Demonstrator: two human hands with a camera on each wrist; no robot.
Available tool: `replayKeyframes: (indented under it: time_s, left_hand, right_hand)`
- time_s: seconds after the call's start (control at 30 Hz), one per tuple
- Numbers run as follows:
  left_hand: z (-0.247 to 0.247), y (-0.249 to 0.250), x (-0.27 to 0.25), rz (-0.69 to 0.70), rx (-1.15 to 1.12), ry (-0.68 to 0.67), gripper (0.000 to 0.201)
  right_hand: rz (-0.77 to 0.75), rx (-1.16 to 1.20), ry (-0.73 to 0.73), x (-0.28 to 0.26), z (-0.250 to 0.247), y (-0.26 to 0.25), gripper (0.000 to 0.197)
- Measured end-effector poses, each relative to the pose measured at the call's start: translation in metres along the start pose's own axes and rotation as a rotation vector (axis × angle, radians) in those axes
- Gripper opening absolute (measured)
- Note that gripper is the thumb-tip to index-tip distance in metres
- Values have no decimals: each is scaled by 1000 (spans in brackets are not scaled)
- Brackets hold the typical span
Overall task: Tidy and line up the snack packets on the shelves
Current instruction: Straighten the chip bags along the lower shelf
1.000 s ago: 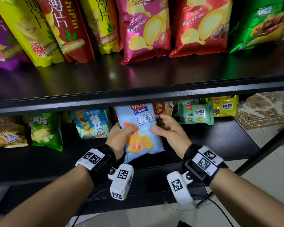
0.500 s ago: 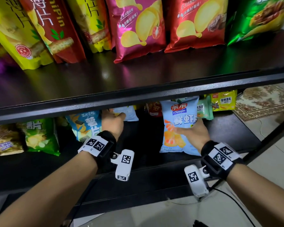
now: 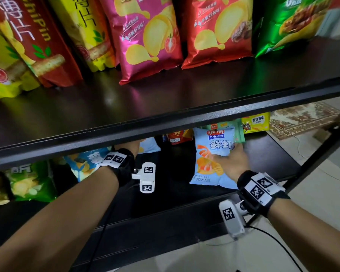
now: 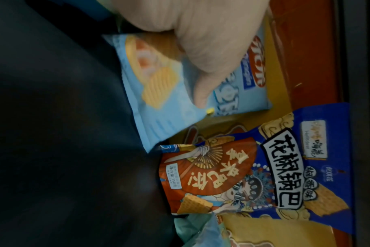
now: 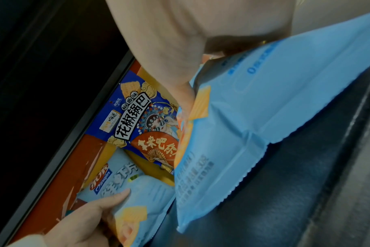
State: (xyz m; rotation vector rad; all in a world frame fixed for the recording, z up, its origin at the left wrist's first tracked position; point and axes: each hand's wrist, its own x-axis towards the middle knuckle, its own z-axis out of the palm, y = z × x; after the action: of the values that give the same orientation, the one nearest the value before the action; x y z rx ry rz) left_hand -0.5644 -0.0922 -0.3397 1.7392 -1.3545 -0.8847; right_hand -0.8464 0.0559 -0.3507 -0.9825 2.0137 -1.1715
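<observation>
While both hands work under the upper shelf (image 3: 185, 116), two light-blue packets in play. Right hand (image 3: 231, 160), right of centre in the head view: fingers grasping the front packet (image 3: 212, 154), tilted on the lower shelf (image 3: 185, 213). Left hand (image 3: 133, 147), mostly hidden there; left wrist view shows fingers (image 4: 205, 66) curled on the second packet (image 4: 158, 93), beside a dark-blue bag (image 4: 285, 167). Advised: stand each upright, faces forward, edges level with neighbours, no squeezing. Risk, likely: toppling the row behind.
</observation>
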Motion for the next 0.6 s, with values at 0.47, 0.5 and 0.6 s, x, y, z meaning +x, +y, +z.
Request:
replayKeyframes:
  time_s: [0.47, 0.5, 0.6]
  left_hand:
    - [13, -5, -13, -79, -271, -121, 17]
    - [13, -5, -15, -63, -260, -110, 25]
    - [9, -11, -28, 24, -246, -58, 51]
  right_hand:
    - [-219, -122, 165, -21, -13, -43, 93]
    - [-261, -105, 177, -23, -13, -46, 86]
    - [-390, -17, 137, -33, -7, -53, 64]
